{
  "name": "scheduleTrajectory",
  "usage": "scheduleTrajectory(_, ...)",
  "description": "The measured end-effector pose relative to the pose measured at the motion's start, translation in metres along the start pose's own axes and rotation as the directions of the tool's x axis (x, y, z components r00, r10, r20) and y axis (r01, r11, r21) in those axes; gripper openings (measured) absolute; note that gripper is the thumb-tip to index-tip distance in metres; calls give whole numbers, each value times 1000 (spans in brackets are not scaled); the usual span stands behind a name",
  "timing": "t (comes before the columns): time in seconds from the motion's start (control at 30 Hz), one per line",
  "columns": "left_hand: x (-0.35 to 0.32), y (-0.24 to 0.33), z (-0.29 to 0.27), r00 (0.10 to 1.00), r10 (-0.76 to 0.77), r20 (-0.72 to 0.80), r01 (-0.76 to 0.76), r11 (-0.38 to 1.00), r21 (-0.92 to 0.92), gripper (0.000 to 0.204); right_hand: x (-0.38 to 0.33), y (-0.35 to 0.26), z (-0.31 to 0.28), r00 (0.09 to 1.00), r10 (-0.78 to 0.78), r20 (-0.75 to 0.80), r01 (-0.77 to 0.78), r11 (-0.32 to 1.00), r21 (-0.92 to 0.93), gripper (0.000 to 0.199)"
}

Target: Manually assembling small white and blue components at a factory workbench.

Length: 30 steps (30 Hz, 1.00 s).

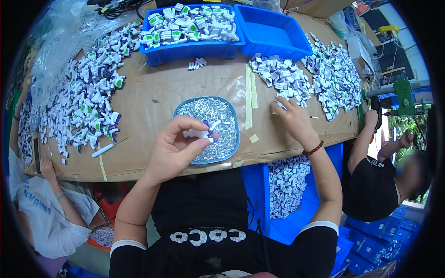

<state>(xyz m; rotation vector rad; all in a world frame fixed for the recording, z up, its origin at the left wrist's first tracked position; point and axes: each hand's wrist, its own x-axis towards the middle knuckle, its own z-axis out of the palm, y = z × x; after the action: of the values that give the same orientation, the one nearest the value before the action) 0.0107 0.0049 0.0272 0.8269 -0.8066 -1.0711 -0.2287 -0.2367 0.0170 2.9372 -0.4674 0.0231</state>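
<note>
Above the table's front edge, my left hand (175, 146) is closed, pinching a small white-and-purple plastic toy part (196, 134) between thumb and fingers. Just behind that hand stands a blue-grey square tub (238, 134) of loose metal pins (223, 139). My right hand (295, 121) reaches to the near edge of a pile of small white plastic pieces (283, 78). Its fingers are bent round one small white piece (280, 105), partly hidden by them. A wider heap of white-and-purple parts with green patches (85, 99) spreads over the table's left side.
A blue bin (194, 52) heaped with white-and-green parts stands at the back beside a second blue bin (276, 30). A white-handled pointed tool (105, 149) lies left. Co-workers (51, 208) (375, 185) sit at both sides. A green hand press (404, 97) stands far right.
</note>
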Motion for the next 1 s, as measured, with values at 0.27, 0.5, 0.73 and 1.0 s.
scheduleTrajectory(0.27,-2,14,4,1000,-30,-9,30,999,-25,26,12,22,15,994,-95,46,94,996,6,24)
scheduleTrajectory(0.5,5,6,4,920,-375,-118,343,912,-224,27,50,-41,-27,957,218,-194,-7,681,732,14)
scheduleTrajectory(0.73,0,-16,-10,875,-482,-42,404,776,-484,20,73,-109,-57,951,234,202,-130,-291,948,16)
scheduleTrajectory(1.0,3,-17,-8,879,-470,-76,379,787,-486,12,74,-118,-47,946,211,246,-195,-237,952,18)
